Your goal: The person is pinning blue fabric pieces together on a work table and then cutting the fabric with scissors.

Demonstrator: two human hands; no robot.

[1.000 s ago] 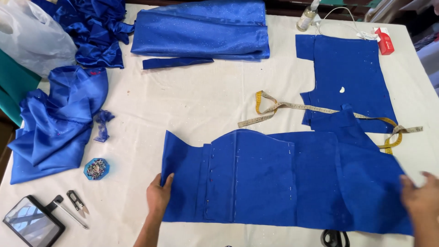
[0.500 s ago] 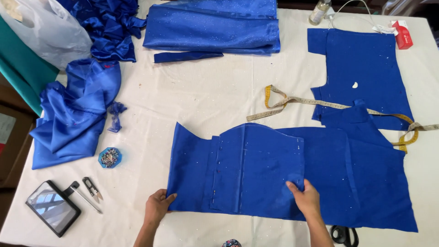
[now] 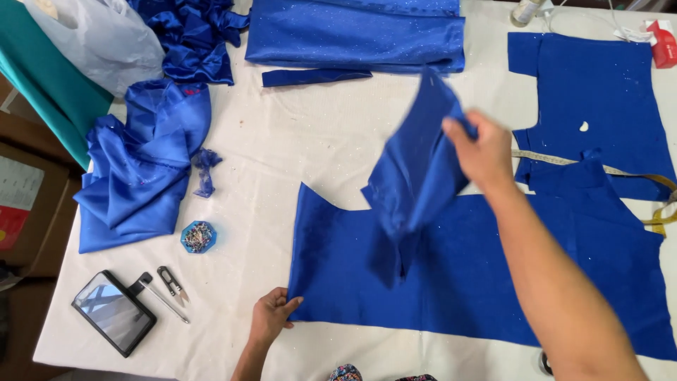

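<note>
A long blue fabric panel (image 3: 493,275) lies flat across the near half of the white-covered table (image 3: 317,141). My left hand (image 3: 273,315) presses down on its near left corner. My right hand (image 3: 481,149) is raised above the panel, gripping a smaller blue fabric piece (image 3: 412,176) by its upper edge; that piece hangs folded and blurred, its lower end touching the panel.
Folded blue cloth (image 3: 356,32) lies at the back, crumpled blue satin (image 3: 141,166) at the left. A pin dish (image 3: 198,236), thread snips (image 3: 170,282), a pen and a phone (image 3: 113,312) sit near left. Another blue cut piece (image 3: 589,99) and a measuring tape (image 3: 635,176) are at the right.
My right hand has lifted a blue fabric piece off the flat panel, up and toward the back. My left hand has stayed at the panel's near left corner.
</note>
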